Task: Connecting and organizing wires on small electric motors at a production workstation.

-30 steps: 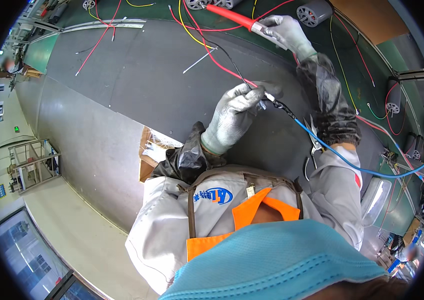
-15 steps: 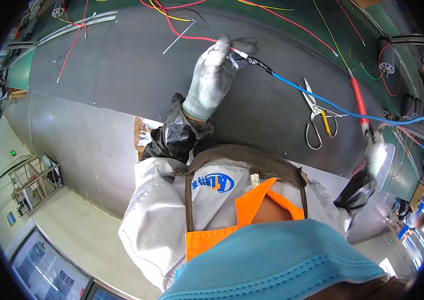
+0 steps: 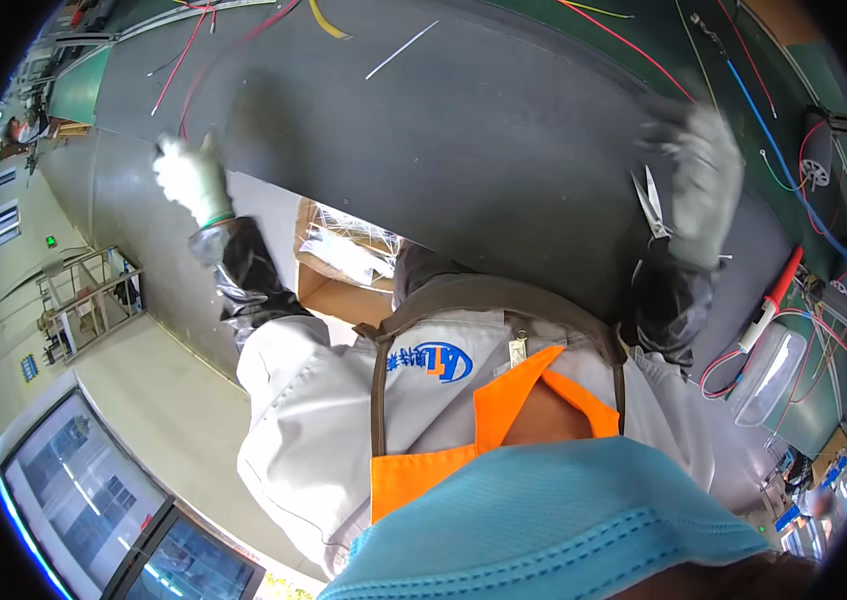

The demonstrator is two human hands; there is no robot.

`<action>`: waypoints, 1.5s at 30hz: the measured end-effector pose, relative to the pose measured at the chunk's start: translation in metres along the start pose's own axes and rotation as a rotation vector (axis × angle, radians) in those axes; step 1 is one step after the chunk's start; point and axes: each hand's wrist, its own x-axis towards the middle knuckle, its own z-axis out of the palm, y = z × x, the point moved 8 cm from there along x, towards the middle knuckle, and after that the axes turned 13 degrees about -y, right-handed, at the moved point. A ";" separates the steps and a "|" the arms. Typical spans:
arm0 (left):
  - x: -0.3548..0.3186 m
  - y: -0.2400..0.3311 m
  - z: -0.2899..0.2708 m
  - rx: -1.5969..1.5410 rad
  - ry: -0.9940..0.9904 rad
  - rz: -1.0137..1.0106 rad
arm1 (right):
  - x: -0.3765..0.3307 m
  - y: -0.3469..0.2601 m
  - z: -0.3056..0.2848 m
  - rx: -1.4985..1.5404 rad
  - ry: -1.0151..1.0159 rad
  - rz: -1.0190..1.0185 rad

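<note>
At the far left, my left hand (image 3: 194, 182), in a pale work glove, is closed round the end of a thin red wire (image 3: 206, 82) that runs up to the top edge. My right hand (image 3: 706, 180), gloved too, is over the right of the dark work surface, its fingers smeared by motion. Scissors (image 3: 652, 200) lie beside it, their blades showing and their handles hidden behind my right hand and sleeve. A tool with a red tapered end and white handle (image 3: 772, 305) rests at the right, apart from both hands.
A blue cable (image 3: 766, 125) curves along the right side. Other red wires (image 3: 634, 48) and a thin light rod (image 3: 402, 50) lie on the far part of the dark mat (image 3: 444, 150). A cardboard box (image 3: 344, 297) with white pieces stands below the near edge. Cylindrical motors (image 3: 816, 160) sit at right.
My left hand has let go of the joined wires and moved left onto a red wire. My right hand has released the red-and-white tool and moved over the mat. The blue cable has shifted far right.
</note>
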 end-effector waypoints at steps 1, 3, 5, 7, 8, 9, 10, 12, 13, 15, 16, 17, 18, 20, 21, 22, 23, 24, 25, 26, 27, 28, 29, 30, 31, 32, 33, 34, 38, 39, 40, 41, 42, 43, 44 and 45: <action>0.021 -0.012 0.003 0.050 -0.033 0.033 | 0.009 0.029 0.015 -0.112 -0.062 0.209; 0.038 0.026 -0.017 -0.165 0.214 0.415 | 0.041 0.050 0.088 -0.628 -0.292 0.008; 0.040 0.104 -0.036 -0.425 0.295 0.838 | 0.063 0.067 0.170 -1.026 -0.442 -0.311; 0.043 0.207 -0.048 -0.599 0.303 1.064 | 0.080 0.086 0.233 -1.365 -0.443 -0.354; 0.057 0.272 -0.037 -0.327 0.134 1.061 | 0.080 0.091 0.254 -1.261 -0.548 -0.318; 0.050 0.320 -0.051 -0.501 0.301 1.184 | 0.061 0.089 0.266 -1.163 -0.618 -0.320; 0.052 0.369 -0.049 -0.221 0.425 1.151 | 0.035 0.102 0.286 -1.172 -0.977 -0.246; 0.075 0.449 -0.020 -0.170 0.020 1.133 | -0.026 0.069 0.283 -0.182 -1.257 -0.224; 0.083 0.476 -0.010 -0.155 -0.125 1.111 | -0.034 0.053 0.263 0.330 -1.262 -0.255; 0.088 0.499 -0.002 -0.195 -0.295 1.112 | -0.023 0.077 0.198 0.020 -0.893 -0.102; 0.087 0.499 -0.002 -0.227 -0.357 1.109 | -0.012 0.071 0.157 -0.220 -0.596 -0.263; 0.083 0.497 -0.005 -0.286 -0.432 1.103 | -0.014 0.104 0.111 0.339 -0.525 0.182; 0.076 0.489 -0.008 -0.349 -0.499 1.091 | -0.018 0.116 0.078 0.563 -0.385 0.315; 0.056 0.469 -0.018 -0.509 -0.636 1.060 | -0.034 0.121 -0.004 0.346 0.006 0.421; 0.041 0.457 -0.019 -0.586 -0.717 1.025 | -0.032 0.108 -0.028 0.283 0.067 0.255; 0.025 0.443 -0.017 -0.649 -0.809 0.973 | -0.037 0.099 -0.053 0.217 0.223 0.168; 0.006 0.432 -0.013 -0.694 -0.892 0.921 | -0.038 0.096 -0.060 0.191 0.222 0.161; -0.013 0.416 -0.008 -0.731 -0.954 0.870 | -0.042 0.090 -0.066 0.163 0.267 0.147; -0.033 0.396 0.006 -0.717 -1.102 0.719 | -0.040 0.083 -0.059 0.067 0.211 0.119; -0.055 0.378 0.010 -0.703 -1.112 0.742 | -0.036 0.082 -0.046 0.076 0.134 0.114; -0.075 0.361 0.010 -0.667 -1.047 0.820 | -0.031 0.063 -0.030 -0.287 0.058 0.012; -0.094 0.346 0.004 -0.593 -0.901 0.941 | -0.026 0.049 -0.007 -0.628 -0.035 -0.097; -0.116 0.327 0.007 -0.764 -0.978 0.937 | -0.023 0.038 0.012 -0.723 -0.050 -0.210; -0.138 0.307 0.010 -0.952 -1.089 0.903 | -0.017 0.033 0.032 -0.843 -0.090 -0.244; -0.157 0.290 0.009 -1.041 -1.095 0.901 | -0.012 0.028 0.050 -0.850 -0.097 -0.305; -0.176 0.274 0.008 -1.098 -1.117 0.895 | -0.004 0.029 0.066 -0.883 -0.132 -0.284; -0.185 0.259 0.008 -1.137 -1.128 0.847 | 0.002 0.032 0.078 -0.939 -0.159 -0.226; -0.194 0.243 0.012 -1.162 -1.231 0.741 | 0.006 0.038 0.087 -1.007 -0.210 -0.126; -0.203 0.190 0.009 -1.167 -1.505 0.535 | -0.007 0.040 0.095 -1.313 -0.376 0.032; -0.201 0.186 0.008 -1.243 -1.597 0.458 | -0.016 0.028 0.094 -1.328 -0.325 -0.022; -0.197 0.182 0.009 -1.289 -1.668 0.353 | -0.026 0.018 0.091 -1.105 -0.291 -0.052; -0.190 0.185 0.001 -1.318 -1.654 0.425 | -0.036 0.006 0.102 -0.886 -0.338 -0.174; -0.182 0.182 0.005 -1.239 -1.616 0.351 | -0.047 0.001 0.123 -0.565 -0.592 -0.277; -0.188 0.192 0.002 -1.369 -1.783 0.271 | -0.057 -0.007 0.146 -0.397 -0.605 -0.351; -0.178 0.196 -0.002 -1.299 -1.653 0.380 | -0.062 -0.014 0.183 -0.474 -0.687 -0.530; -0.191 0.212 -0.012 -1.192 -1.846 0.586 | -0.065 -0.005 0.209 -0.565 -0.774 -0.517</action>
